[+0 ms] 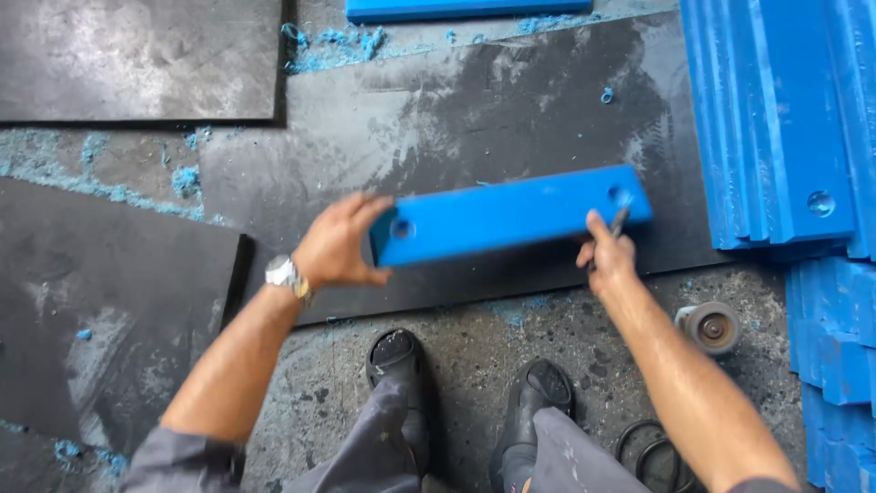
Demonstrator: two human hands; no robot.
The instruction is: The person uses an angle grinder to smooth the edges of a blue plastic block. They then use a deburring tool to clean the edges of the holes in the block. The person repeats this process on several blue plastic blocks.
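The left hand point(336, 245) gripped one end of a long flat blue plastic bar point(507, 214), held above the black rubber mat point(493, 110); the right hand point(606, 260) clasped a thin metal tool point(620, 220) against its other end.

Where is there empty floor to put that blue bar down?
Bare room: the black mat beyond the blue bar, and the mat at top left. Crowded: the stacked blue bars on the right and the grinder by the right hand.

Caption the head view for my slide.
Left hand steadies a blue plastic bar while right hand works a small tool at its hole.
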